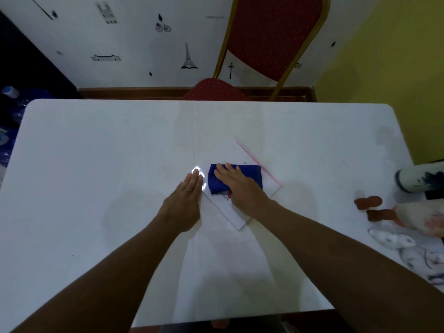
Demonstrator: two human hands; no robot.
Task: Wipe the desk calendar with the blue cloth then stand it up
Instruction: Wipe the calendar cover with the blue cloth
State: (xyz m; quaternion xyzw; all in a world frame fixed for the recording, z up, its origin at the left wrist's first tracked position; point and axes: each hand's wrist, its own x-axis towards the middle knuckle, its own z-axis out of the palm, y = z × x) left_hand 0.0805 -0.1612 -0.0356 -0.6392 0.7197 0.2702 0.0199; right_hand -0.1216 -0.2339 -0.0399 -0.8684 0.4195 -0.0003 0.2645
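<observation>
The white desk calendar [236, 155] lies flat and turned at an angle in the middle of the white table [96, 164], its pink spiral binding along the far right edge. A folded blue cloth [249, 175] rests on the calendar. My right hand [236, 186] presses flat on the cloth, fingers pointing away from me. My left hand [186, 200] lies flat with fingers together at the calendar's left corner, touching its edge.
A red chair [271, 37] with a gold frame stands beyond the far table edge. At the right edge sit a white bottle lying down [418, 180], brown pieces [368, 201] and a soft toy [420, 222]. Blue water bottles [14, 104] stand left of the table.
</observation>
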